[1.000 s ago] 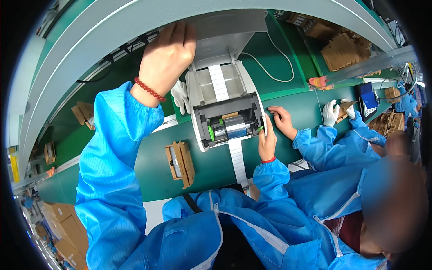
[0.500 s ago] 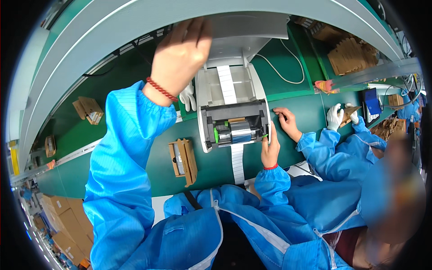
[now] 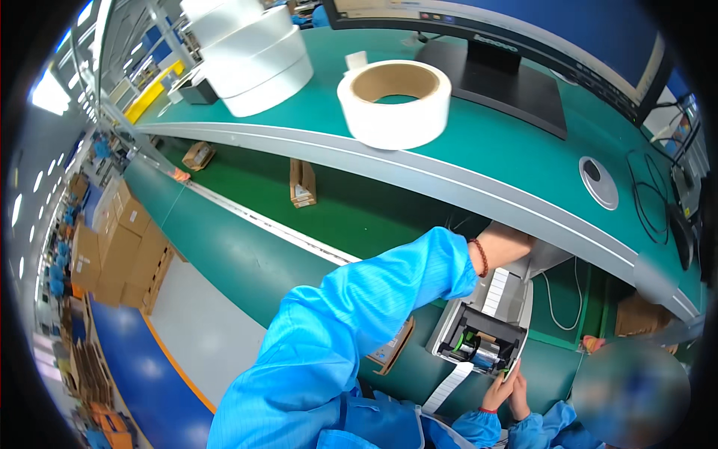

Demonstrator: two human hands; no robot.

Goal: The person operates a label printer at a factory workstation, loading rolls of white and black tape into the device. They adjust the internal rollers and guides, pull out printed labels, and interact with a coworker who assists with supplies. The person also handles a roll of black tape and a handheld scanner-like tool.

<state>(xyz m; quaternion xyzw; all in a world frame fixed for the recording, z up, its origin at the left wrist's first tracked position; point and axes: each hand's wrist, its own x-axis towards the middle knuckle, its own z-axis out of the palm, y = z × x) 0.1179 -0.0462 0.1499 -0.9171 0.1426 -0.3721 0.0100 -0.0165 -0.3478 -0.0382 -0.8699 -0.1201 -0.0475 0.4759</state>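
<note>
A label printer [image 3: 441, 340] stands on the green bench with its lid [image 3: 548, 258] raised, a shiny ribbon roll [image 3: 488, 352] visible inside. A strip of white labels [image 3: 495, 292] runs through it, and its end [image 3: 447, 389] hangs out the front. My left hand [image 3: 505, 245] reaches across to the raised lid; the shelf hides its fingers. At the printer's front right corner is my right hand [image 3: 496, 391], fingers stretched along the side. Close beside it is a co-worker's bare hand [image 3: 519, 398].
Above the bench, a shelf [image 3: 329, 142] carries a roll of white tape [image 3: 396, 123], stacked white rolls [image 3: 262, 75], a monitor [image 3: 516, 37] and a mouse [image 3: 679, 236]. An opened carton [image 3: 390, 348] lies left of the printer. Stacked boxes [image 3: 120, 232] stand at far left.
My view has swung up and left, so the shelf top now shows and the printer sits lower right. The co-worker's bare hand has come next to my right hand.
</note>
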